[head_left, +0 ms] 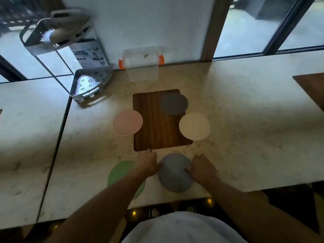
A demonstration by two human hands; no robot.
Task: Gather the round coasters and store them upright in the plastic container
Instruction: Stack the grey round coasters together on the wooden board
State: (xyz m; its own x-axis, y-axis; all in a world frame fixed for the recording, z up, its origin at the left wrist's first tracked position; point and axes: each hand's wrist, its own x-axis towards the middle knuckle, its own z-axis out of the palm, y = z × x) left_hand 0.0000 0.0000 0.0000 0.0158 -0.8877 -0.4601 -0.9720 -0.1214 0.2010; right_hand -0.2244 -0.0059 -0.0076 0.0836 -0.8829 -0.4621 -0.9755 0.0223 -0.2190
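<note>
Round blue-grey coaster (175, 174) lies flat near the marble counter's (245, 137) front edge, pinched at opposite rims by the left hand (150, 163) and right hand (203, 168); the clear plastic container (142, 66) stands far back.

five round coasters (175, 173) lie flat; clear plastic container (142, 67) stands open behind.

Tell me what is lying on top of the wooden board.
The dark grey coaster lies on the wooden board, near its far right corner. The beige coaster and pink coaster overlap its edges. Whatever lies beneath them is hidden.
</note>
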